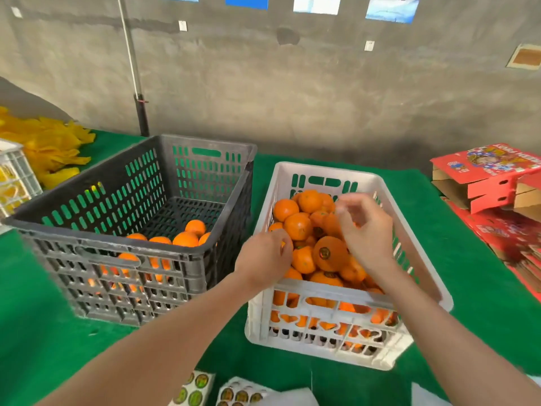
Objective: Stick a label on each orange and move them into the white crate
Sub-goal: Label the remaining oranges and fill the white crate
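The white crate (295,177) stands at the centre right, piled with oranges (298,225). One orange (329,253) on top shows a round dark label. My left hand (263,257) sits just inside the crate's left wall, its fingers curled over a mostly hidden orange (282,244). Blurred and loosely curled, my right hand (366,230) hovers above the pile with nothing visible in it. To the left, the black crate (131,183) has a few unlabelled oranges (186,238) at its bottom. Sheets of round labels (194,389) lie at the near edge.
Everything rests on a green cloth-covered table (44,332). Red cardboard fruit boxes (491,177) are stacked at the right. Yellow foam nets (52,148) and a small white basket (14,177) sit at the far left. A metal pole (137,92) stands behind the black crate.
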`<state>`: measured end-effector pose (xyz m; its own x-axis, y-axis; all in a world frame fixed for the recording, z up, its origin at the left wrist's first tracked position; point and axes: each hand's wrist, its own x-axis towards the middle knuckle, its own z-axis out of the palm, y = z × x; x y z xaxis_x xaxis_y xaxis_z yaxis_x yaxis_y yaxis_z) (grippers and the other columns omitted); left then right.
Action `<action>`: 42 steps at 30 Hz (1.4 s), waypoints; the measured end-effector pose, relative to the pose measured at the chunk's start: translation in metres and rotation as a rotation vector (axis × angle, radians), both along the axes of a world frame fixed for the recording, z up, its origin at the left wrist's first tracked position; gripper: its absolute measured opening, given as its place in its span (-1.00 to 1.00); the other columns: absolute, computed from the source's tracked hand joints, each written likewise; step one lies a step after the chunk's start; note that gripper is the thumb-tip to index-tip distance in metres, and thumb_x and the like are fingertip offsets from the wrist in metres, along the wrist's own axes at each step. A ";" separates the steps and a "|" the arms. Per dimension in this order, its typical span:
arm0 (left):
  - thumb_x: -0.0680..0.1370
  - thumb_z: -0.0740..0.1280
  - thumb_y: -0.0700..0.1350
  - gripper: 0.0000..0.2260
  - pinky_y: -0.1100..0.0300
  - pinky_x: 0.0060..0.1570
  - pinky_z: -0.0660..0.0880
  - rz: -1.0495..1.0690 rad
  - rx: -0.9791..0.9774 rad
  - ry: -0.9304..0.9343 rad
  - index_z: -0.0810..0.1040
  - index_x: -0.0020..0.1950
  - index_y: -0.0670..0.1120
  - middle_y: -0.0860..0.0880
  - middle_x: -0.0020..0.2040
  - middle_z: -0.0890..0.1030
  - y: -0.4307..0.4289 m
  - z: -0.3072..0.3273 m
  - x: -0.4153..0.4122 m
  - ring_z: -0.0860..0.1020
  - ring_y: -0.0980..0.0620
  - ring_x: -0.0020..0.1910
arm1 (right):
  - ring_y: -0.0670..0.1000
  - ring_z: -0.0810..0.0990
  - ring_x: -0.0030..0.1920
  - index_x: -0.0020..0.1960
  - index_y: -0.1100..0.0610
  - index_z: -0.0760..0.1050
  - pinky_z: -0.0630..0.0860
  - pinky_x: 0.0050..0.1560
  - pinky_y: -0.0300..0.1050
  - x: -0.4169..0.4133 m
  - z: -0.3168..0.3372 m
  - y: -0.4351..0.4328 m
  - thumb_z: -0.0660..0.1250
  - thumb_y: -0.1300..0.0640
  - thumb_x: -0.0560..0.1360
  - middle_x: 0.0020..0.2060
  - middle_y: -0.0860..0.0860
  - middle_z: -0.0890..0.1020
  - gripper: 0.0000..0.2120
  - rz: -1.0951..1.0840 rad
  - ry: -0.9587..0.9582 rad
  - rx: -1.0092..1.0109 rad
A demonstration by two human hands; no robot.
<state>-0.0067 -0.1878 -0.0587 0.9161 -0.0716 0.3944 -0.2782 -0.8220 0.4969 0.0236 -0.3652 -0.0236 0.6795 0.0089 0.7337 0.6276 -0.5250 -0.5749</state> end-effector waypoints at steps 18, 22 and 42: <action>0.58 0.25 -0.24 -0.78 0.43 -0.03 0.47 0.023 -0.293 0.433 0.56 0.19 -0.11 0.05 0.01 0.60 0.052 -0.095 -0.134 0.51 0.27 -0.11 | 0.08 0.45 0.25 0.39 0.10 0.33 0.32 0.17 -0.15 -0.114 -0.166 0.045 0.31 0.09 0.50 0.23 0.07 0.50 -0.53 0.348 0.951 -1.065; 0.56 0.27 -0.23 -0.72 0.39 -0.01 0.38 0.042 -0.171 0.690 0.51 0.28 -0.09 -0.02 0.11 0.61 0.057 -0.127 -0.138 0.51 0.16 -0.03 | 0.10 0.39 0.29 0.41 0.07 0.30 0.35 0.27 -0.01 -0.118 -0.167 0.048 0.42 -0.14 0.35 0.27 0.05 0.43 -0.29 0.396 1.030 -1.163; 0.50 0.36 -0.28 -0.87 0.22 -0.34 0.57 0.194 -0.816 1.002 0.57 0.02 -0.28 -0.22 -0.15 0.67 0.039 -0.117 -0.125 0.66 -0.10 -0.20 | -0.04 0.40 0.07 0.09 0.01 0.55 0.28 0.02 -0.18 -0.160 -0.154 0.051 0.22 0.00 0.55 -0.01 -0.05 0.50 -0.80 0.270 0.621 -0.686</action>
